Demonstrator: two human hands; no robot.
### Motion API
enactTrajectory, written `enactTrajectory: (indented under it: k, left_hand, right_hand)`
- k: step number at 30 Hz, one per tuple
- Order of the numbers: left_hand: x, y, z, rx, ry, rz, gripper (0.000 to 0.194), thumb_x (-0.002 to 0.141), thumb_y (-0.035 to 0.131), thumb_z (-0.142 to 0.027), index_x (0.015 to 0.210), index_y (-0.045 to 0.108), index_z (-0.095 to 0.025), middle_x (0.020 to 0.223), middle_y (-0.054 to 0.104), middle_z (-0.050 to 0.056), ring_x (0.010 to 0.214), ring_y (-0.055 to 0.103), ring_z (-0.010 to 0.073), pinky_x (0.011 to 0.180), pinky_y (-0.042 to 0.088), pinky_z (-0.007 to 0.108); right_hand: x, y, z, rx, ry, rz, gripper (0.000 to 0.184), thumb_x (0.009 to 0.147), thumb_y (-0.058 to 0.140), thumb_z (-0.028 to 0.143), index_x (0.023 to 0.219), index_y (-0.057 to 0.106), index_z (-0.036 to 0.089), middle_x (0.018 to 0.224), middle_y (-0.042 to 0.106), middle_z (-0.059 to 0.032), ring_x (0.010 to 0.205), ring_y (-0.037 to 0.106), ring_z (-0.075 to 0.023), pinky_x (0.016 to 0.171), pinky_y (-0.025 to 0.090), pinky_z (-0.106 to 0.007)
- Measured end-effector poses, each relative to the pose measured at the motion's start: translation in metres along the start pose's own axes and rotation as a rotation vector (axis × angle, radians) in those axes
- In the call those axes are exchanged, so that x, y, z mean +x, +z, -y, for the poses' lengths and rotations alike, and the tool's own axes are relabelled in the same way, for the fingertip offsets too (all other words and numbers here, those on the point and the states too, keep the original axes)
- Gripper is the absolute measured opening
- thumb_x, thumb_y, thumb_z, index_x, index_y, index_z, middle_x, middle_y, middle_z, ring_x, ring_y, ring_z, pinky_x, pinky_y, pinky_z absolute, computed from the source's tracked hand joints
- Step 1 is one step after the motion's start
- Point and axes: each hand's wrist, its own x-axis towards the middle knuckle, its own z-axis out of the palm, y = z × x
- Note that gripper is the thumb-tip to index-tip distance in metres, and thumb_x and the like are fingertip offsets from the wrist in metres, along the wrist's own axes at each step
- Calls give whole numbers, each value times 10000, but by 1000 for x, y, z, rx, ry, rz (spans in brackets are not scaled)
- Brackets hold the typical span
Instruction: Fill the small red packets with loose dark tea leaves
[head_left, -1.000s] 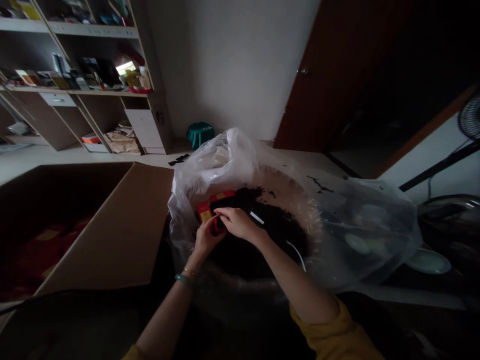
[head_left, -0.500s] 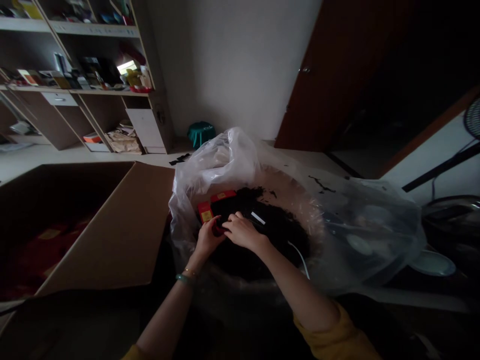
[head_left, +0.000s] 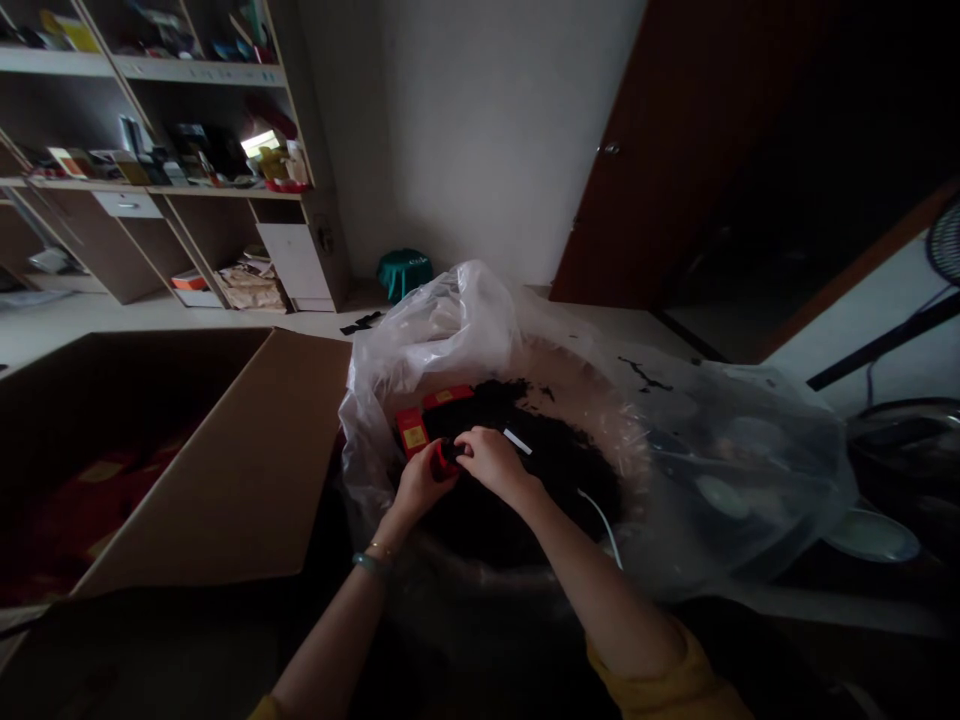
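My left hand (head_left: 418,488) is closed round a small red box (head_left: 439,462), over the near left part of a heap of dark loose shreds (head_left: 566,480). Its top faces my right hand (head_left: 491,462), whose fingers are pinched on a dark clump (head_left: 451,450) at the opening. The heap lies in a wide round container lined with clear plastic (head_left: 472,310). Just beyond my left hand, a red box with a yellow label (head_left: 412,430) rests on the heap; a second red box (head_left: 448,396) lies farther back. A white strip (head_left: 517,441) shows beyond my right hand.
To the left stands an open cardboard box (head_left: 247,470) with red packets (head_left: 97,490) inside. A white cable (head_left: 604,525) runs over the container's right side. Plastic sheeting (head_left: 742,450) spreads rightward. Behind are a green-covered stool (head_left: 403,272), shelves (head_left: 217,190) and a door (head_left: 622,200).
My right hand has shifted slightly right, away from the left one. The red box's opening and the dark clump between the hands now show. The view has tilted up slightly.
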Motion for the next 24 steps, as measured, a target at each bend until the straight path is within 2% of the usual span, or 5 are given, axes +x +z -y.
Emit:
enactTrajectory:
  k: [7, 11, 14, 19, 24]
  left_hand:
    - [-1, 1, 0, 6, 38, -30, 608, 631, 736, -254, 1197, 545, -146, 1093, 674, 109, 996, 638, 239, 896, 504, 385]
    - [-1, 2, 2, 32, 48, -49, 591, 624, 738, -246, 1179, 553, -160, 1108, 668, 104, 1024, 630, 247, 923, 494, 397]
    - [-1, 2, 1, 46, 65, -43, 584, 631, 730, -232, 1181, 547, -170, 1127, 658, 104, 1041, 621, 247, 933, 487, 402]
    - [-1, 1, -3, 63, 46, -41, 588, 621, 731, -220, 1176, 547, -154, 1105, 658, 116, 1022, 621, 257, 914, 494, 403]
    - [-2, -1, -5, 47, 76, -28, 589, 629, 725, -211, 1188, 537, -192, 1133, 650, 91, 1045, 609, 251, 943, 476, 409]
  right_hand:
    - [-1, 3, 6, -135, 68, -59, 170, 860, 540, 172, 906, 704, 180, 980, 677, -103, 906, 645, -201, 741, 465, -264]
    - [-4, 1, 12, -254, 67, 22, 203, 871, 496, 111, 910, 693, 138, 970, 670, -146, 909, 654, -221, 722, 475, -273]
    - [-4, -4, 19, -250, 39, 31, 215, 873, 494, 90, 992, 666, 141, 954, 682, -129, 894, 664, -207, 724, 476, -258]
    - [-5, -12, 24, -228, -41, 85, 209, 863, 500, 96, 876, 704, 139, 954, 673, -137, 877, 665, -218, 721, 482, -263]
    - [-7, -13, 27, -266, -68, 118, 249, 847, 494, 51, 963, 704, 117, 989, 663, -169, 957, 649, -247, 777, 493, -290]
